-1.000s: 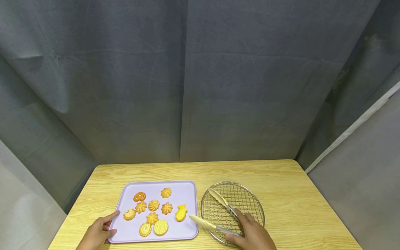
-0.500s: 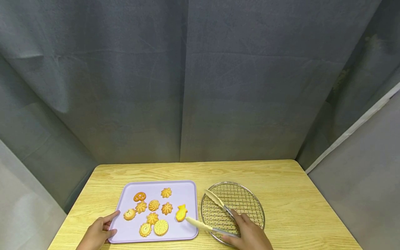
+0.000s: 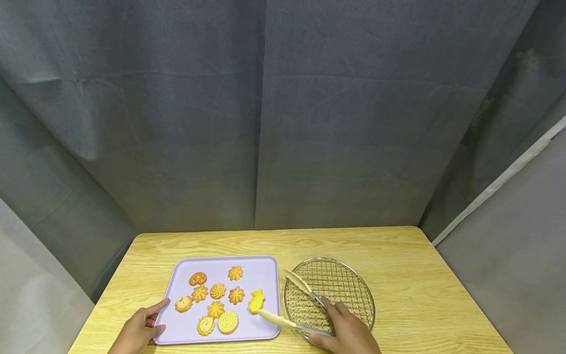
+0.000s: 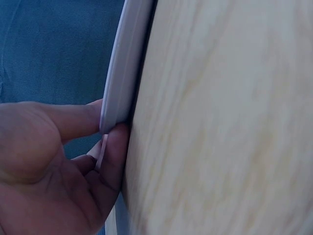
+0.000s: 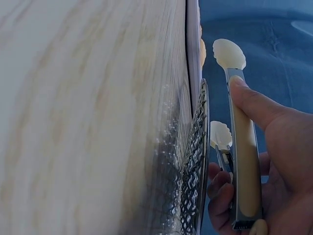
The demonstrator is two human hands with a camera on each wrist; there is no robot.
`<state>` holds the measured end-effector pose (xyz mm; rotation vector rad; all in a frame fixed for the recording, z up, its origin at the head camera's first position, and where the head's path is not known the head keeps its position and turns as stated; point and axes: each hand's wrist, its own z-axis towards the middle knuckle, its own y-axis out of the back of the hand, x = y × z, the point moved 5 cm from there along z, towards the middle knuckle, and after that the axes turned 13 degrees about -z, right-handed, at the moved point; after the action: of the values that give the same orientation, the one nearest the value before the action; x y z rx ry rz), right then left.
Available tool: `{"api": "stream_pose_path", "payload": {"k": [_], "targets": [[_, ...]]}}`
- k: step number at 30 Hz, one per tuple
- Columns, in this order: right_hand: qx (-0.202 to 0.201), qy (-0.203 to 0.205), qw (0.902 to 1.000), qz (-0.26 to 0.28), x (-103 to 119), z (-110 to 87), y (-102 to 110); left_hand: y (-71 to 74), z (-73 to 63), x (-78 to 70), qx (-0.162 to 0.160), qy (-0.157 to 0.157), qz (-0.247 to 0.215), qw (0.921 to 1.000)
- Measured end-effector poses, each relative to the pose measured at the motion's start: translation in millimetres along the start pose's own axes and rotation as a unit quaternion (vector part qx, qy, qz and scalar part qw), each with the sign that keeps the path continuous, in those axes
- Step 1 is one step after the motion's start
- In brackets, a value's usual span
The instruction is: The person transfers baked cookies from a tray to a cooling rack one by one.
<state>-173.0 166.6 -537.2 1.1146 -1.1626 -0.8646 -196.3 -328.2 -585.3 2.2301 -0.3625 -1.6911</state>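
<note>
My right hand (image 3: 347, 332) grips a pair of tongs (image 3: 316, 328) with cream tips and metal arms, spread wide over the wire rack. The nearer tip overlaps the lower edge of a yellow pineapple-shaped cookie (image 3: 256, 301); the farther tip is above the rack's left rim. In the right wrist view, thumb and fingers wrap the tongs' arms (image 5: 246, 161). My left hand (image 3: 138, 330) holds the lower left edge of a lilac tray (image 3: 261, 270). The left wrist view has thumb and fingers pinching the tray's rim (image 4: 124, 68). Other cookies lie on the tray, including a pretzel (image 3: 197, 279) and a round one (image 3: 227, 322).
A round wire rack (image 3: 353, 285) lies right of the tray on the wooden table (image 3: 420, 285). Grey curtains (image 3: 345, 123) stand behind the table and along both sides.
My right hand and the tongs have moved left, bringing the nearer tip from the tray's right edge to the pineapple-shaped cookie. The left hand and tray have stayed put.
</note>
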Motion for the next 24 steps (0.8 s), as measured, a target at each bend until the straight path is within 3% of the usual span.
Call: {"api": "stream_pose_path", "payload": {"k": [6, 24], "targets": [[0.001, 0.007, 0.9999, -0.008, 4.7, 2.6, -1.3, 0.1, -0.6, 0.6, -0.006, 0.012, -0.004, 0.9999], [-0.012, 0.019, 0.9994, -0.025, 15.1, 6.6, -3.4, 0.4, 0.5, -0.3, 0.0, 0.003, 0.009, 1.0]]}}
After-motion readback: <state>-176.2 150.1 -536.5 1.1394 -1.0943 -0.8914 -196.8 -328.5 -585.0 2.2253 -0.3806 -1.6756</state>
